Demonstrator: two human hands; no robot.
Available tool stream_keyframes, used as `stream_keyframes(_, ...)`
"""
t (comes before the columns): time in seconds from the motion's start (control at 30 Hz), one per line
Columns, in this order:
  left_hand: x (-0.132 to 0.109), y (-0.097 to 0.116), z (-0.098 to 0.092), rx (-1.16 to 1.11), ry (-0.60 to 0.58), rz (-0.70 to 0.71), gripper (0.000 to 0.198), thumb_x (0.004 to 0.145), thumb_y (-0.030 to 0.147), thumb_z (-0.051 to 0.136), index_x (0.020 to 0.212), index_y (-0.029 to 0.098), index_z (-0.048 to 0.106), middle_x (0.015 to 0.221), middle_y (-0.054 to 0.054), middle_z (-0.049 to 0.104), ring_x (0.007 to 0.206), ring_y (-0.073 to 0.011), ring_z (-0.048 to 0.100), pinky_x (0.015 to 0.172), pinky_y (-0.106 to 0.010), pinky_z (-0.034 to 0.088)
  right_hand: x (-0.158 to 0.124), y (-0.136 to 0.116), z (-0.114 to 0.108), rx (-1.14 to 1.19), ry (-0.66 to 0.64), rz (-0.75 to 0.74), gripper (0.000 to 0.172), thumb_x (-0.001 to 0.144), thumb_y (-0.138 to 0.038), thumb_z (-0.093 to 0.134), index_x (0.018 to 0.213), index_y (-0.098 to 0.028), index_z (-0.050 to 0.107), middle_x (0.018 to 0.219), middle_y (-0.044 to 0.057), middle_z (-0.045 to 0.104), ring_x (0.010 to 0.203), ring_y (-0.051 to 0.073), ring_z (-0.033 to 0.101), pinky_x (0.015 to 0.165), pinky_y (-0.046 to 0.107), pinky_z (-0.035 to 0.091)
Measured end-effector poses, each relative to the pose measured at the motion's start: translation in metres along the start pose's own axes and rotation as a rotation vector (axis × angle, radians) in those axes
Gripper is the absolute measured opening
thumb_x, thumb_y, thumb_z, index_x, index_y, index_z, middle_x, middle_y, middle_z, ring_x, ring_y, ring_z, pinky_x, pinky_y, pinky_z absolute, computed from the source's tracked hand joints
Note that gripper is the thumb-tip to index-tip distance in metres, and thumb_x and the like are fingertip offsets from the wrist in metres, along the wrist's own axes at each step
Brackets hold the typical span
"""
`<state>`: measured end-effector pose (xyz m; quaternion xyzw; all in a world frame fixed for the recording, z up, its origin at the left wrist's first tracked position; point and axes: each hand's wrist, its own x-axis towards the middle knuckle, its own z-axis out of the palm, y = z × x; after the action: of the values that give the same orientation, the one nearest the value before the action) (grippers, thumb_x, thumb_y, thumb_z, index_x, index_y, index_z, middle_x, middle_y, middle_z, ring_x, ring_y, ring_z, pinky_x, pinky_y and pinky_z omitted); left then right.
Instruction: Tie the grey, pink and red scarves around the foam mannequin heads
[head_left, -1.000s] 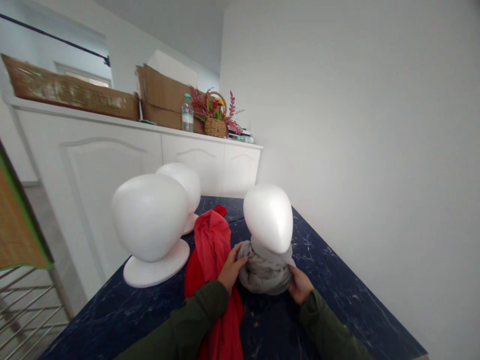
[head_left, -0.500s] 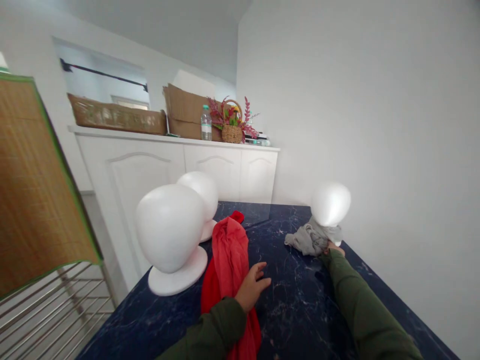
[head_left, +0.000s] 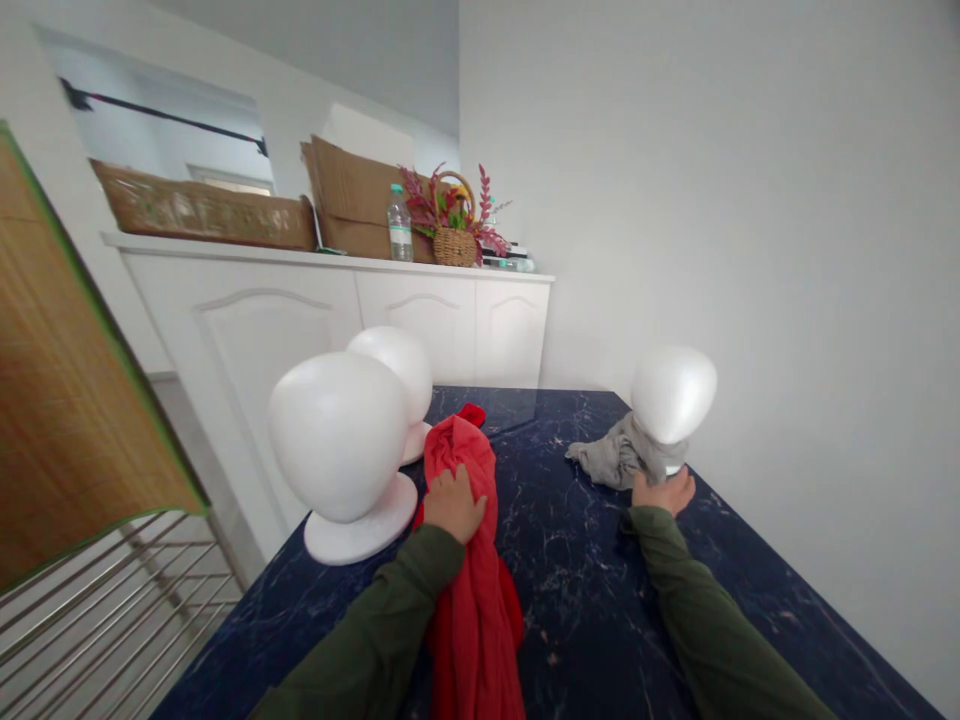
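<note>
Left hand (head_left: 455, 505) is lying over the red scarf (head_left: 480, 630), fingers fanning across its upper folds, thumb sitting apart on the right. Can't tell if the fingertips are pinching cloth or just resting. Scarf is running from just past those fingers back under the wrist toward the near edge.

Right hand (head_left: 664, 492) is spreading, thumb standing off from the fingers, nothing visibly gripped. Gray scarf (head_left: 619, 455) is bunching just beyond those fingers around the neck of a foam head (head_left: 675, 395), loose end trailing left of them. Contact there: can't tell.

Two more bare heads are standing left of the left fingers: near head (head_left: 337, 435) and far head (head_left: 394, 355). Dark table (head_left: 577, 590) is showing between the hands.

Step, my read: gray one is being parked, red one is being reached. Lifting red would be calling for left fingers curling under the fold.
</note>
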<state>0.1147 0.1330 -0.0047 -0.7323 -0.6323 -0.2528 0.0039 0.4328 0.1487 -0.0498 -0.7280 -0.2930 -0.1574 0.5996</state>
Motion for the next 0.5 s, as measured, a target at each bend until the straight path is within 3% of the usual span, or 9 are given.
stream_keyframes(0.07,0.005,-0.01,0.002,0.039,-0.076,-0.105,0.053,0.062,0.03,0.06,0.104,0.0,0.048,0.096,-0.026,0.053,0.093,-0.0403,0.049,0.073,-0.05,0.039,-0.021,-0.013,-0.008,0.038,0.0,-0.208,0.071,0.063,-0.032,0.056,0.122,-0.001,0.032,0.128,0.024,0.027,0.12,0.033,0.021,0.096,0.049,0.02)
stream_keyframes(0.1,0.007,-0.014,0.004,0.043,-0.11,-0.126,0.047,0.062,0.028,0.059,0.099,0.0,0.051,0.093,-0.026,0.054,0.091,-0.0405,0.05,0.072,-0.05,0.039,-0.035,-0.022,-0.011,0.087,-0.073,-0.301,0.066,0.065,-0.034,0.053,0.121,-0.003,0.034,0.128,0.022,0.028,0.121,0.032,0.021,0.096,0.049,0.02)
stream_keyframes(0.13,0.008,-0.017,0.006,0.032,-0.131,-0.125,0.037,0.064,0.025,0.057,0.092,0.001,0.054,0.09,-0.025,0.055,0.089,-0.0398,0.051,0.072,-0.051,0.039,-0.053,-0.033,-0.014,0.147,-0.185,-0.368,0.062,0.068,-0.036,0.05,0.12,-0.006,0.036,0.127,0.021,0.03,0.12,0.03,0.024,0.096,0.049,0.021)
stream_keyframes(0.2,0.01,-0.02,0.01,-0.029,-0.129,-0.084,0.021,0.069,0.017,0.048,0.083,0.004,0.056,0.085,-0.022,0.057,0.087,-0.0371,0.053,0.072,-0.05,0.039,-0.094,-0.055,-0.017,0.287,-0.543,-0.422,0.056,0.071,-0.037,0.049,0.119,-0.01,0.038,0.123,0.017,0.039,0.117,0.026,0.031,0.097,0.046,0.024)
stream_keyframes(0.3,0.01,-0.013,0.008,-0.163,-0.102,0.01,0.017,0.073,0.013,0.04,0.08,0.008,0.054,0.083,-0.017,0.058,0.087,-0.0299,0.055,0.075,-0.046,0.04,-0.156,-0.085,-0.019,0.451,-1.015,-0.163,0.071,0.065,-0.042,0.056,0.125,-0.012,0.03,0.127,0.016,0.035,0.113,0.026,0.039,0.093,0.043,0.031)
stream_keyframes(0.37,0.009,-0.001,0.004,-0.282,-0.08,0.097,0.016,0.075,0.018,0.041,0.082,0.011,0.053,0.087,-0.013,0.059,0.088,-0.0232,0.055,0.08,-0.038,0.041,-0.183,-0.1,-0.019,0.605,-1.214,-0.057,0.08,0.057,-0.04,0.064,0.125,-0.015,0.03,0.126,0.013,0.038,0.112,0.025,0.04,0.094,0.042,0.031)
stream_keyframes(0.43,0.006,0.013,0.001,-0.408,-0.073,0.184,0.018,0.077,0.023,0.04,0.087,0.013,0.051,0.091,-0.008,0.059,0.089,-0.0165,0.055,0.082,-0.029,0.042,-0.194,-0.109,-0.02,0.805,-1.333,0.003,0.078,0.052,-0.036,0.068,0.121,-0.017,0.036,0.12,0.01,0.046,0.11,0.024,0.043,0.093,0.04,0.031)
stream_keyframes(0.5,0.003,0.024,0.0,-0.51,-0.085,0.25,0.021,0.079,0.023,0.037,0.093,0.014,0.049,0.093,-0.006,0.059,0.087,-0.0122,0.056,0.079,-0.024,0.044,-0.188,-0.109,-0.022,0.929,-1.337,0.145,0.063,0.051,-0.034,0.068,0.108,-0.017,0.048,0.106,0.008,0.056,0.099,0.023,0.051,0.088,0.039,0.036)
